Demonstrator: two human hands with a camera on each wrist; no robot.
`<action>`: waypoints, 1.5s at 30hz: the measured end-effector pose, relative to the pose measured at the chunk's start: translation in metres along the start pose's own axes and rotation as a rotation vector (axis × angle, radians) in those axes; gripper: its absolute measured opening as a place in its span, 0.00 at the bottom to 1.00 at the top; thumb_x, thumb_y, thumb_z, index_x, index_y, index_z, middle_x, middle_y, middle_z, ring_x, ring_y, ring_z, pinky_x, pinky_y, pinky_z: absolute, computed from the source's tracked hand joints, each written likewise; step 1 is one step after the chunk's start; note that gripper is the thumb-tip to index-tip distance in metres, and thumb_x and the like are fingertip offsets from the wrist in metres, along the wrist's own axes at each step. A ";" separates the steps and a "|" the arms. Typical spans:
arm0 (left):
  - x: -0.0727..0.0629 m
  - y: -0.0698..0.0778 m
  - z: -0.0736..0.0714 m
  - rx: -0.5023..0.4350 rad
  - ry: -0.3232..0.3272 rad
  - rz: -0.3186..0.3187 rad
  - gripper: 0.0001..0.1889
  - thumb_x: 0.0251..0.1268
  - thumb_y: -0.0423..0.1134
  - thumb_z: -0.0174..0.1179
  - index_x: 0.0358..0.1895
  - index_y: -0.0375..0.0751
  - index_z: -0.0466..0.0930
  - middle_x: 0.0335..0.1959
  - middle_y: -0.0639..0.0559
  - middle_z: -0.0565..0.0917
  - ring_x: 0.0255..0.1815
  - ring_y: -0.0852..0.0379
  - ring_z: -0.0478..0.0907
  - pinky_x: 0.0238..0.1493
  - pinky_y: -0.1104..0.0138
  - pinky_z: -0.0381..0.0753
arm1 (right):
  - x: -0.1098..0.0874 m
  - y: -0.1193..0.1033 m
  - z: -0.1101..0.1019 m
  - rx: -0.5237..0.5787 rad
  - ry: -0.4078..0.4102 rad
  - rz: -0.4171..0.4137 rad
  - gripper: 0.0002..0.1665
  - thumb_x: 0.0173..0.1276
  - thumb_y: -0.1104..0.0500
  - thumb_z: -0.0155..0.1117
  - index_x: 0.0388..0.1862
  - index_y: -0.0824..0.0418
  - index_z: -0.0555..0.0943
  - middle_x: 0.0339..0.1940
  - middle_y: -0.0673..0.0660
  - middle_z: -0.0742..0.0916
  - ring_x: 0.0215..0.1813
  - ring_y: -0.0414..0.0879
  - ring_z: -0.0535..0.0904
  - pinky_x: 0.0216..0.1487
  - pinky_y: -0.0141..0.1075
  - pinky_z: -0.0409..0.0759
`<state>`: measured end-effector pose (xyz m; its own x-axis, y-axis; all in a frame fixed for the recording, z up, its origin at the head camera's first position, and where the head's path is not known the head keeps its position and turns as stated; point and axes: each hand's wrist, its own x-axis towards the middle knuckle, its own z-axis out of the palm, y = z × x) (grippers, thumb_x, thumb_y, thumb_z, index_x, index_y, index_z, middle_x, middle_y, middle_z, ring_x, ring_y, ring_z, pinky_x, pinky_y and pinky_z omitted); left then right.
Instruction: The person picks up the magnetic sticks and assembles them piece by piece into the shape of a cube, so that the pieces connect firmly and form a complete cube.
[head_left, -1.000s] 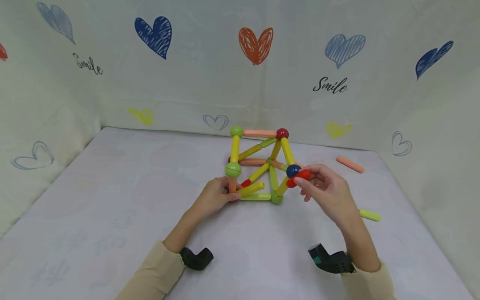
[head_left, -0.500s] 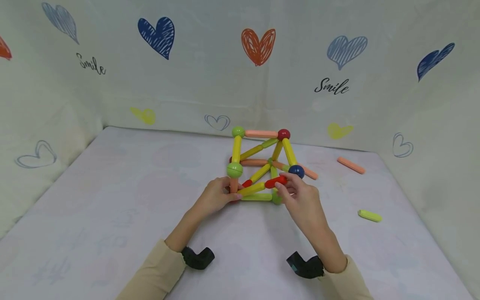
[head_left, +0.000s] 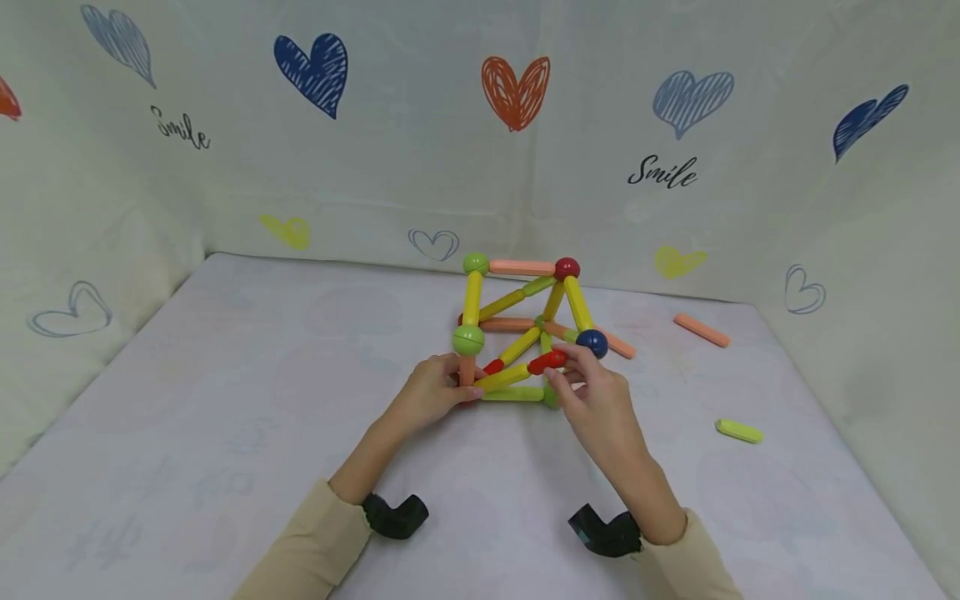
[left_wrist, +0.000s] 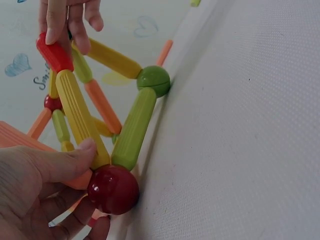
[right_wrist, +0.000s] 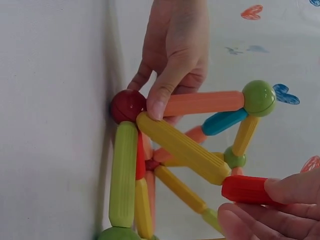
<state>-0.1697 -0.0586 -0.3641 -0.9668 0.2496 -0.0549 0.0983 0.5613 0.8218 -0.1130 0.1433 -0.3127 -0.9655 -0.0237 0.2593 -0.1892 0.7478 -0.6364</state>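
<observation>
A frame of magnetic building rods and balls stands on the table. At its lower near-left corner is a dark red ball [left_wrist: 114,190]. My left hand [head_left: 431,390] grips there, thumb on a slanting yellow rod [right_wrist: 182,147] and fingers around the upright orange rod [right_wrist: 202,102]. Between thumb and fingers my right hand [head_left: 603,400] pinches a short red rod [right_wrist: 245,190], its end meeting the raised end of the yellow rod. Just beyond the right fingers sits a blue ball [head_left: 592,342]. A light green rod [left_wrist: 134,130] runs low from the red ball to a green ball [left_wrist: 153,81].
Right of the frame lie a loose orange rod [head_left: 701,330] and a loose lime rod [head_left: 739,431]. Another orange rod [head_left: 619,344] shows behind the blue ball. A cloth backdrop with printed hearts [head_left: 515,92] rises behind the table.
My right hand has moved left from beside the blue ball, bringing the red rod to the yellow rod's end, then shifted slightly further left. My left hand has kept its place.
</observation>
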 end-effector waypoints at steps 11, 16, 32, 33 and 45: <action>0.001 -0.002 0.000 -0.001 -0.009 0.011 0.07 0.53 0.37 0.67 0.31 0.41 0.80 0.37 0.52 0.84 0.34 0.59 0.75 0.31 0.72 0.73 | -0.001 0.003 0.010 0.038 -0.019 -0.135 0.21 0.63 0.62 0.63 0.54 0.63 0.71 0.37 0.56 0.84 0.28 0.42 0.79 0.30 0.26 0.78; 0.001 -0.001 0.000 -0.001 -0.012 0.013 0.07 0.53 0.37 0.67 0.29 0.41 0.78 0.36 0.51 0.83 0.32 0.59 0.75 0.30 0.72 0.73 | -0.004 0.001 0.002 -0.104 0.039 -0.186 0.20 0.60 0.59 0.66 0.51 0.61 0.78 0.34 0.54 0.76 0.24 0.39 0.67 0.22 0.26 0.69; 0.000 0.000 0.000 0.002 -0.006 0.006 0.07 0.52 0.36 0.68 0.34 0.41 0.81 0.36 0.52 0.84 0.33 0.59 0.76 0.31 0.71 0.73 | -0.003 0.001 -0.001 -0.152 0.030 -0.064 0.26 0.64 0.60 0.62 0.60 0.61 0.70 0.27 0.55 0.84 0.16 0.36 0.73 0.16 0.28 0.67; 0.000 0.000 0.000 0.001 -0.005 0.010 0.07 0.52 0.36 0.68 0.33 0.41 0.81 0.37 0.52 0.84 0.34 0.59 0.76 0.31 0.71 0.73 | -0.003 0.002 -0.001 -0.149 0.033 -0.071 0.26 0.64 0.60 0.62 0.60 0.60 0.70 0.28 0.55 0.84 0.16 0.36 0.73 0.16 0.27 0.67; 0.001 -0.003 0.001 -0.011 0.001 0.038 0.10 0.52 0.36 0.68 0.38 0.40 0.82 0.35 0.53 0.84 0.33 0.60 0.76 0.32 0.71 0.74 | 0.003 0.012 -0.018 -0.182 0.188 -0.018 0.27 0.67 0.56 0.59 0.60 0.65 0.65 0.20 0.55 0.76 0.17 0.43 0.65 0.18 0.28 0.65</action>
<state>-0.1708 -0.0593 -0.3672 -0.9626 0.2699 -0.0232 0.1321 0.5423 0.8297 -0.1155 0.1644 -0.3068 -0.9089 0.0735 0.4106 -0.1540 0.8557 -0.4940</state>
